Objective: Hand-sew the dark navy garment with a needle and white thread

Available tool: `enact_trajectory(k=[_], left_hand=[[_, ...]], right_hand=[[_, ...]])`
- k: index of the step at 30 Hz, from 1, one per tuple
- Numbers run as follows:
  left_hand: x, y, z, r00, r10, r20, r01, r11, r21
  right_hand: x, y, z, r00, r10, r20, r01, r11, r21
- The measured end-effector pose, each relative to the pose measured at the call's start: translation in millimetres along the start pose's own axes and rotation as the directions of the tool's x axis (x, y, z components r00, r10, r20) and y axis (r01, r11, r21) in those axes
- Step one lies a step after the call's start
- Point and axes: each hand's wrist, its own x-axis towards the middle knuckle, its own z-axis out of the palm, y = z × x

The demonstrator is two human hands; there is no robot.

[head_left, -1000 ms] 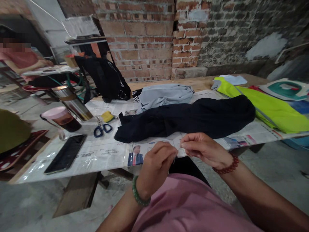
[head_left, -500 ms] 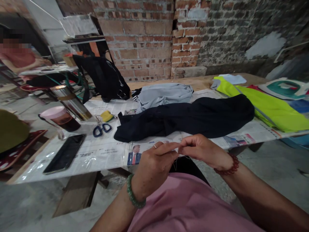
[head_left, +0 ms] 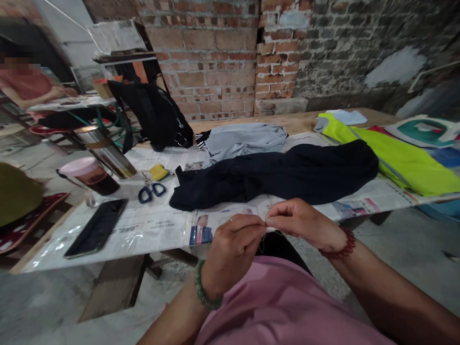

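Observation:
At the table's front edge, above my lap, the fingertips of both hands meet. My left hand point(head_left: 239, 247), with a ring and a green bead bracelet, is closed in a pinch. Against it, my right hand point(head_left: 300, 221), wearing a red bead bracelet, pinches with thumb and index finger. A thin pale thread point(head_left: 263, 243) hangs in a loop beneath the joined fingertips; the part between the fingers is hidden. Just beyond the hands lies a dark navy garment point(head_left: 273, 175), folded lengthwise. Blue-handled scissors point(head_left: 152, 192) rest to its left.
Newspaper under clear plastic point(head_left: 151, 235) covers the table. On the left are a phone point(head_left: 97, 227), a lidded cup point(head_left: 93, 177), a steel flask point(head_left: 108, 153) and a black bag point(head_left: 154, 115). Behind lies a grey garment point(head_left: 244, 139); right, a yellow vest point(head_left: 398, 158) and an iron point(head_left: 424, 130). A person point(head_left: 25, 86) sits far left.
My left wrist has turned slightly and moved a little to the right, and its fingers are bent more. The right fingertips have closed in against the left ones. The objects on the table have stayed put.

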Motion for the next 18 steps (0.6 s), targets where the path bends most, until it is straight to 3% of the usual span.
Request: enact_trajectory(k=[3, 6, 9, 14, 18], left_hand=[[-2, -5, 0, 0.989, -0.142, -0.036, 0.134, 0.976, -0.174], [-5, -13, -2, 0.933, -0.357, -0.045, 0.325, 0.889, -0.321], [-9, -24, -5, 0.832, -0.552, -0.054, 0.464, 0.747, -0.476], [-14, -40, -8, 0.601, -0.798, 0.03, 0.59, 0.418, -0.691], [-16, -45, -11, 0.507, -0.858, 0.084, 0.591, 0.276, -0.758]], right_hand=[[-1, 0, -4, 0.999, -0.021, -0.034, 0.025, 0.994, 0.104], [1, -1, -12, 0.992, -0.065, -0.112, 0.092, 0.961, 0.259], [7, -4, -24, 0.971, -0.095, -0.222, 0.169, 0.923, 0.346], [23, -20, -46, 0.909, -0.212, -0.358, 0.349, 0.857, 0.379], [40, -37, -66, 0.891, -0.211, -0.402, 0.368, 0.854, 0.368]])
